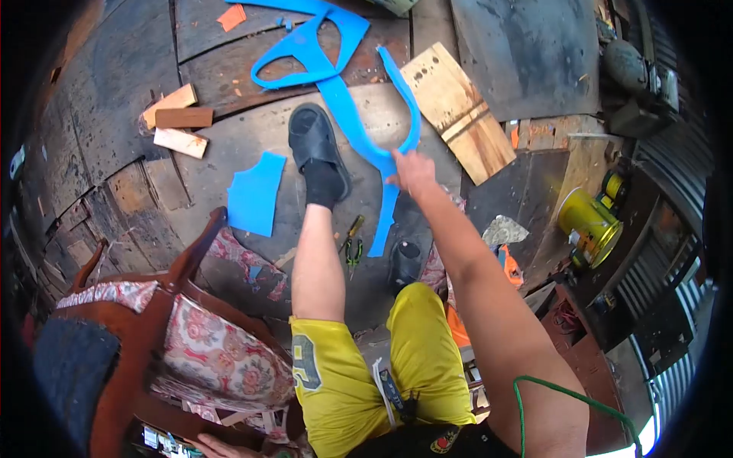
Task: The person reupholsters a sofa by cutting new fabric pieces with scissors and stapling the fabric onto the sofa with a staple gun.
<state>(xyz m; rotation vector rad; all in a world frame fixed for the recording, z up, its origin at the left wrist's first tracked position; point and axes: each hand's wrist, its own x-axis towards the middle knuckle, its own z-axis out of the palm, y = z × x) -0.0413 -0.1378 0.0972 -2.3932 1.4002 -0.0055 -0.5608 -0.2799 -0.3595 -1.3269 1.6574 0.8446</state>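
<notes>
My right hand [414, 172] is closed on a strip of the blue sheet [347, 114], which lies across the floor with large cut-out openings. Low at the left, partly cut off by the frame, my left hand [221, 446] is beside the wooden chair [183, 267] with floral upholstery; its fingers are mostly hidden. A separate blue piece [257, 195] lies flat to the left of my sandalled foot [317, 145]. Between my feet are pliers with green and black handles [353, 248].
Wooden boards [458, 111] lie right of the blue strips, small wood blocks [183, 117] at the left. A yellow tin [589, 227] stands at the right, near an orange tool [509, 267]. Floral fabric scraps [237, 256] lie by the chair.
</notes>
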